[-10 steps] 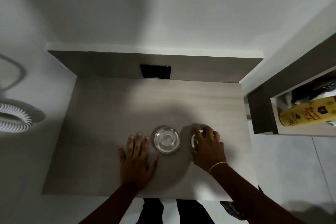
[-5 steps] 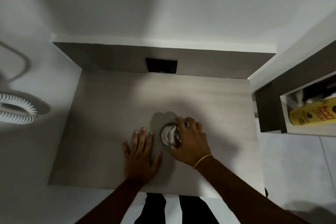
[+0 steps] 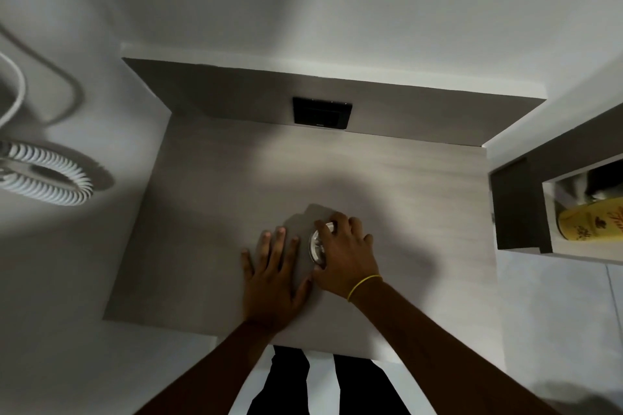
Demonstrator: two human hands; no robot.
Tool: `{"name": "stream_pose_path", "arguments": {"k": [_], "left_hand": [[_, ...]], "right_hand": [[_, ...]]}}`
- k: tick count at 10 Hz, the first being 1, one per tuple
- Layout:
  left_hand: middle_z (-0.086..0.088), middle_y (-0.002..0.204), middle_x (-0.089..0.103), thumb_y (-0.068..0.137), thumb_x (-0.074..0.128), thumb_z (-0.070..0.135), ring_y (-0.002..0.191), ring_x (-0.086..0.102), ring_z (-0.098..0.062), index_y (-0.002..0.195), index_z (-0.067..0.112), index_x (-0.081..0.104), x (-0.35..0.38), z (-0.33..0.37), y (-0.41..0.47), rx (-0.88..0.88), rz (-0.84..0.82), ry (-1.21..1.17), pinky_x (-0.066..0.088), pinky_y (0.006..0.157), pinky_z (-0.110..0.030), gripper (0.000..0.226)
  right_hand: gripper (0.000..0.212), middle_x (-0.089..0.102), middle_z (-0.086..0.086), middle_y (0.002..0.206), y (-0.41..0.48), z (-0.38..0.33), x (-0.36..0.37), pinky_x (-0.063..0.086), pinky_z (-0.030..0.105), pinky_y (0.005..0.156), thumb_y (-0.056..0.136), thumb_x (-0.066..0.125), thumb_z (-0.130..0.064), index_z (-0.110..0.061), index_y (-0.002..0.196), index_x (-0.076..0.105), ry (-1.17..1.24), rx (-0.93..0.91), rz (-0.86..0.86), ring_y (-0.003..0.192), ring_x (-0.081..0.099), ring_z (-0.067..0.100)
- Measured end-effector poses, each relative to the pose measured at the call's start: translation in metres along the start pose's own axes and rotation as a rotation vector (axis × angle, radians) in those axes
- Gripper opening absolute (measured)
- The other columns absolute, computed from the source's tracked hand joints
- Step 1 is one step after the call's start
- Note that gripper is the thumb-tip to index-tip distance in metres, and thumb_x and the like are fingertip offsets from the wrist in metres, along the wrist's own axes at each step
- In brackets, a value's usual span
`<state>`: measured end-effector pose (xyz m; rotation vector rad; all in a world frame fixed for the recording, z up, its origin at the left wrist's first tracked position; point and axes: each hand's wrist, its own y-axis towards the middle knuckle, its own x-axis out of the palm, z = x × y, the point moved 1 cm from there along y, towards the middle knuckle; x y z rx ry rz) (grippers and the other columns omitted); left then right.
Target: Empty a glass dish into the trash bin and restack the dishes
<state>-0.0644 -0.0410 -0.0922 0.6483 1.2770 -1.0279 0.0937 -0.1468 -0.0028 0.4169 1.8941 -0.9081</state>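
Observation:
A clear glass dish sits near the front middle of the grey table. My right hand covers most of it from above, fingers curled around its rim. Only its left edge shows, so I cannot tell whether one dish or a stack lies under the hand. My left hand lies flat on the table just left of the dish, fingers spread, holding nothing. No trash bin is in view.
A black socket plate is set in the back panel of the table. A shelf unit at the right holds a yellow bottle. A white coiled hose lies at the left. My legs show below the front edge.
My right hand carried the smaller glass dish leftward from beside the other dish to over it and now rests on top. My left hand stayed flat on the table.

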Motion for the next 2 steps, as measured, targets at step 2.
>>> {"name": "stream_pose_path", "arguments": {"k": [2], "left_hand": [[-0.008,0.183,0.014,0.102,0.039,0.071,0.168,0.011,-0.035,0.172,0.026,0.023,-0.0044,-0.0016,0.0024,0.028,-0.026,-0.005,0.018,0.125,-0.079,0.084]], "right_hand": [[0.093,0.040,0.007,0.152,-0.0062,0.0002,-0.0092,0.047,0.053,0.093,0.066,0.061,-0.060,-0.031,0.150,0.036,-0.017,-0.010,0.038,0.133,0.040,0.039]]}}
